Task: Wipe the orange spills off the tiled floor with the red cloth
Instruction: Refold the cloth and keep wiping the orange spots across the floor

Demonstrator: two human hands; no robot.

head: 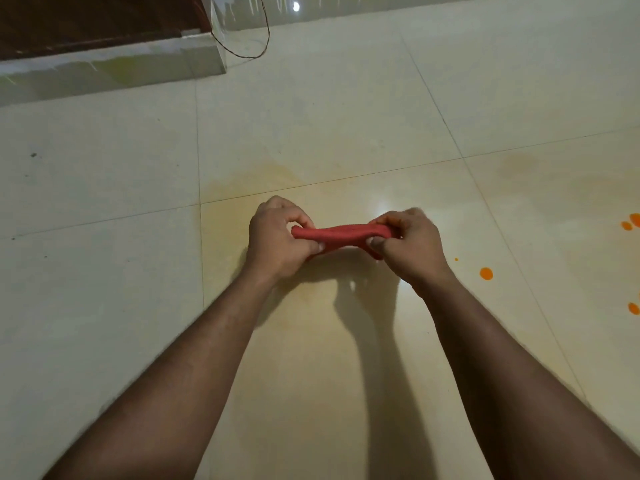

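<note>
Head view | left hand (277, 237) and right hand (412, 242) each pinch an end of the cloth (341, 235), stretched above the floor (104, 306), likely refolding a clean face | spills (486, 273) lie right, unwiped

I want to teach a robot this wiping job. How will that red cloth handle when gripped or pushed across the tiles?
Probably floppy: the red cloth bunches into a soft roll between the left hand and right hand. Likely light, since pinching fingers hold it up. On the glossy tiled floor it may slide easily and crumple when pushed.
</note>
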